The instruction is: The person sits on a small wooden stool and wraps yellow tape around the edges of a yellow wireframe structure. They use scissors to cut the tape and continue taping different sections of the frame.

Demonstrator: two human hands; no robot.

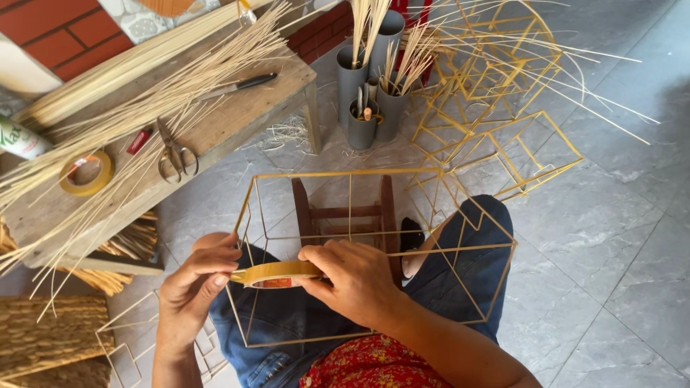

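My left hand point(192, 282) and my right hand point(352, 279) both grip a roll of yellowish tape point(277, 274) held flat between them over my lap. The tape sits against the near top edge of a box-shaped frame of thin yellow sticks point(374, 174) that rests on my knees. Through the frame a small wooden stool point(346, 213) shows on the floor.
A low wooden bench point(237, 115) at upper left carries long bamboo strips point(144, 100), scissors point(175, 154), a knife point(241, 85) and another tape roll point(87, 173). Grey tubes point(370, 86) hold sticks. More stick frames point(496, 93) are stacked at upper right. A woven mat point(50, 334) lies lower left.
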